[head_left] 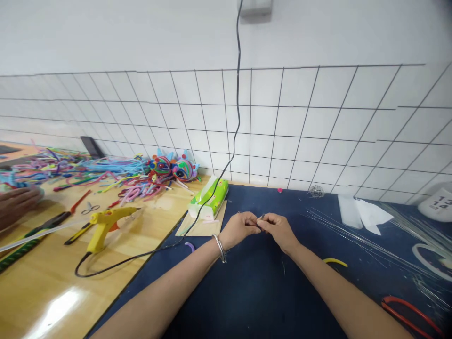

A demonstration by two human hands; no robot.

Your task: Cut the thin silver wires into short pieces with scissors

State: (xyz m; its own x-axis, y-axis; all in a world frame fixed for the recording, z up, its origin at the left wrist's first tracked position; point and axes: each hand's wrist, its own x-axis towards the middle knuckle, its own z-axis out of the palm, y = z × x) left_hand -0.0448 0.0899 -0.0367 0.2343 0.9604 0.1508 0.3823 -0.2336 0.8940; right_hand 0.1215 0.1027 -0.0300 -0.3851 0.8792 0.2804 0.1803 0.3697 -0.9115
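My left hand (pixel 242 228) and my right hand (pixel 279 230) meet over the dark blue mat (pixel 254 296), fingertips pinched close together. Between them is something small and dark, too little to make out. A bracelet circles my left wrist. Behind and to the left of my left hand lies a green tissue pack (pixel 212 195) on a tan sheet (pixel 181 227). Thin wires (pixel 348 234) are spread on the mat to the right of my right hand.
A yellow glue gun (pixel 106 223) lies on the wooden table at left, its black cord (pixel 141 253) crossing to the mat. Pipe cleaners (pixel 113 167) are heaped along the wall. Another person's hand (pixel 21 202) rests far left. Red-handled pliers (pixel 411 310) and a white container (pixel 438 205) stand right.
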